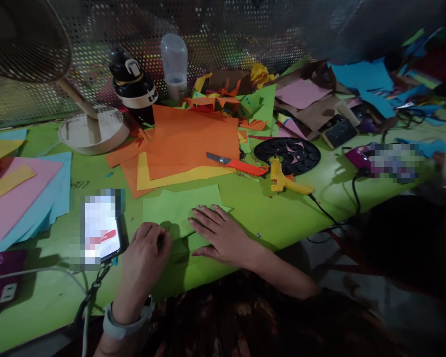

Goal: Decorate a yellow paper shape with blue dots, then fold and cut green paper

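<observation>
A sheet of light green paper (pixel 182 198) lies on the green table in front of me. My right hand (pixel 219 235) rests flat on its right part, fingers stretched out and spread. By the sheet's lower left corner is my left hand (pixel 146 250), its fingers curled closed and its wrist wearing a pale watch. What those fingers hold, if anything, is hidden. Beyond the sheet, orange paper (pixel 193 141) overlaps yellow paper (pixel 144 173). An orange-handled cutter knife (pixel 238 164) lies across their right edge, and a yellow glue gun (pixel 284 181) is right of it.
A lit phone (pixel 102 228) stands left of my left hand. Farther back are a fan base (pixel 92 131), a black bottle (pixel 136 87) and a clear bottle (pixel 174 64). Coloured sheets (pixel 26 188) cover the left side. A black palette (pixel 306 153) and paper scraps lie right.
</observation>
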The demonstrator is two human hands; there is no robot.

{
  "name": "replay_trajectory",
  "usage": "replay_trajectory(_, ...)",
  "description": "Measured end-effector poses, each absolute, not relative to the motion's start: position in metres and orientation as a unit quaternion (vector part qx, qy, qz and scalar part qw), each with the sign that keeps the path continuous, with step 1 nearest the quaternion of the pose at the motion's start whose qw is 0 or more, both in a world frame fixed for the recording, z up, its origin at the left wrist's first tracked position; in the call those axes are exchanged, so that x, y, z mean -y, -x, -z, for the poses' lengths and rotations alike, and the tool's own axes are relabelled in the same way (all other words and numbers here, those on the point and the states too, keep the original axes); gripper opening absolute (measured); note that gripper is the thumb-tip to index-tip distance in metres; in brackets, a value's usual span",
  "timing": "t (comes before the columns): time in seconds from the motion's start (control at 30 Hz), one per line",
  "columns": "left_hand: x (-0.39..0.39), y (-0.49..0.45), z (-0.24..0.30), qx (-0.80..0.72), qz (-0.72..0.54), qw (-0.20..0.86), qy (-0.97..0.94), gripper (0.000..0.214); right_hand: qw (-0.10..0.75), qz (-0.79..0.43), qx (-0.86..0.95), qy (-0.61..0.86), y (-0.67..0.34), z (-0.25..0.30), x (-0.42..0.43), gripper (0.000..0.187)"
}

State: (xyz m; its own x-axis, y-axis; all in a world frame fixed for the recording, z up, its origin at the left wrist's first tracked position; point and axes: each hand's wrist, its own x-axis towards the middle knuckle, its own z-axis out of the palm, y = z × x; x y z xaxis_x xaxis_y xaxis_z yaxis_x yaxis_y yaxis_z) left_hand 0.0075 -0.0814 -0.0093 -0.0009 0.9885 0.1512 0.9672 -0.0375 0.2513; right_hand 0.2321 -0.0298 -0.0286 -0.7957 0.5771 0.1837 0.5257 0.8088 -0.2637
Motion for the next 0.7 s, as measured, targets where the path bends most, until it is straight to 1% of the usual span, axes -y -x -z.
replay_trajectory(0.47,0.08,-0.01,0.007,-0.696,-0.135,0.022,-0.705,0.021,0.118,-0.103,0.942,0.296,-0.231,0.029,0.03,0.072)
replay_trajectory(0.6,0.081,-0.018,0.004,-0.712,-0.105,-0.032,-0.694,0.022,0.118,-0.104,0.942,0.297,-0.232,0.029,0.03,0.07)
replay_trajectory(0.7,0.084,-0.029,0.006,-0.68,-0.121,-0.072,-0.72,0.033,0.113,-0.108,0.942,0.297,-0.231,0.028,0.03,0.068)
